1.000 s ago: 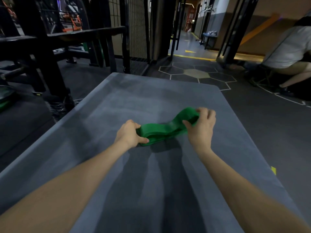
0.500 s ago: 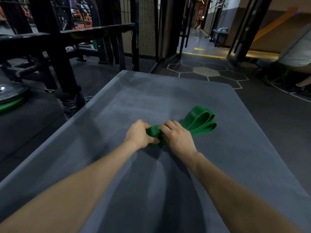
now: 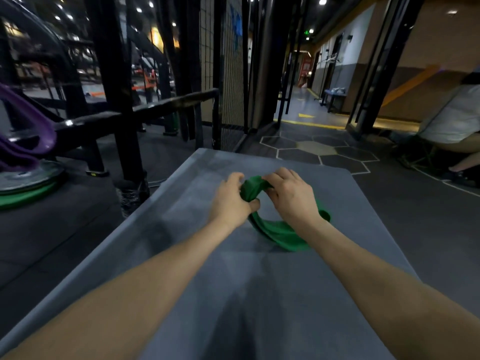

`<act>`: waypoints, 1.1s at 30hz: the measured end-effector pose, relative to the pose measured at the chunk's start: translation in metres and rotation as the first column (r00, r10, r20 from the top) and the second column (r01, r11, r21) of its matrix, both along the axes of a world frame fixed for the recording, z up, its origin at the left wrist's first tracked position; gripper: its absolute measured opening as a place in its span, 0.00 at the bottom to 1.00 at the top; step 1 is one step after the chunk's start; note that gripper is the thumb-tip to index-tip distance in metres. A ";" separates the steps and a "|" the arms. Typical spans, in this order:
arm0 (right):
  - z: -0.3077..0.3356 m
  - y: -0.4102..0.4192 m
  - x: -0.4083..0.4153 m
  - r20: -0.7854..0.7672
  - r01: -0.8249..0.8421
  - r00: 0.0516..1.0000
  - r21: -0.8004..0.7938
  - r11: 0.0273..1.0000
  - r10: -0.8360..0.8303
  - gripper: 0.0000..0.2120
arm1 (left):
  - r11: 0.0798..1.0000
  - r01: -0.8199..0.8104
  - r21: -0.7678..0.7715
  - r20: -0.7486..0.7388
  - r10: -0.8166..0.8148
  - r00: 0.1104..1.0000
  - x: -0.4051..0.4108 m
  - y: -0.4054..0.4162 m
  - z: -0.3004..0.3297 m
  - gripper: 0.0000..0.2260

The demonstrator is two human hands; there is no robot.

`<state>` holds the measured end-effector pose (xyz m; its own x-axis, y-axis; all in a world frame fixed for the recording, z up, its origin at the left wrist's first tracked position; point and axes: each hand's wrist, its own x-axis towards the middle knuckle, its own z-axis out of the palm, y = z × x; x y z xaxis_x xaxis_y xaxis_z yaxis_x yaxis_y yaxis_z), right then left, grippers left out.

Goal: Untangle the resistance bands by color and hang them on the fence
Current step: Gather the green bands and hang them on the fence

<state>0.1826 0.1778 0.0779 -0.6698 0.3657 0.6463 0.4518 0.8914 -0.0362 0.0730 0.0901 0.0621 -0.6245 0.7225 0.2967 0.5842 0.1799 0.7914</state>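
1. The grey surface [image 3: 197, 294] runs away from the camera as a long slab; its far edge ends short of the black mesh fence [image 3: 230, 74], and dark floor lies open along its left and right edges.
2. Both hands work near the far edge, roughly midway between the left and right edges, with bare grey surface all around them and a long bare stretch toward the near edge under the forearms.
3. The left hand [image 3: 228, 201] has its fingers curled around a bunched fold of the green band [image 3: 280, 232], thumb pressed against it.
4. The right hand [image 3: 291, 196] pinches the same raised fold from the other side, fingers bent over it; the two hands are almost touching.
5. The rest of the green band loops down from the hands and lies flat on the surface, toward the right edge, partly hidden under the right wrist.
6. Off the left edge stand black rails [image 3: 145, 113], a weight plate [image 3: 28, 178] on the floor and a purple band [image 3: 31, 131] above it.
7. Off the right edge, a seated person [image 3: 452, 120] is well apart, across open floor with hexagon markings [image 3: 314, 149].
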 end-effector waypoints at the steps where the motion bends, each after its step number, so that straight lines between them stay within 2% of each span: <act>1: 0.012 -0.005 0.000 -0.029 0.006 1.000 0.001 1.000 -0.006 0.09 | 0.999 -0.005 0.032 -0.019 0.005 1.000 0.002 -0.004 0.012 0.27; 4: 0.046 -0.021 0.000 -0.099 0.011 0.995 0.006 1.000 -0.011 0.09 | 0.993 -0.037 0.111 -0.145 0.052 0.988 0.008 -0.023 0.047 0.20; 8: 0.079 -0.045 -0.006 -0.162 -0.031 0.986 -0.005 1.000 0.030 0.11 | 0.988 -0.114 0.103 -0.342 0.143 0.929 0.012 -0.051 0.077 0.16; 15: 0.121 -0.088 -0.036 -0.247 -0.067 0.968 -0.054 0.996 0.052 0.10 | 0.939 -0.343 0.020 -0.601 0.285 0.746 -0.005 -0.122 0.096 0.27; 19: 0.138 -0.108 -0.058 -0.284 -0.135 0.952 -0.058 0.989 0.113 0.10 | 0.934 -0.357 0.026 -0.590 0.303 0.748 -0.027 -0.155 0.116 0.27; 24: 0.157 -0.120 -0.083 -0.294 -0.184 0.941 -0.038 0.982 0.165 0.08 | 0.931 -0.309 0.192 -0.450 0.363 0.816 -0.060 -0.167 0.150 0.23; 30: 0.178 -0.121 -0.129 -0.341 -0.244 0.915 -0.047 0.969 0.214 0.08 | 0.883 -0.355 0.307 -0.378 0.455 0.806 -0.099 -0.170 0.195 0.10; 33: 0.191 -0.124 -0.162 -0.391 -0.257 0.894 -0.051 0.965 0.218 0.10 | 0.861 -0.369 0.350 -0.337 0.483 0.808 -0.123 -0.170 0.218 0.09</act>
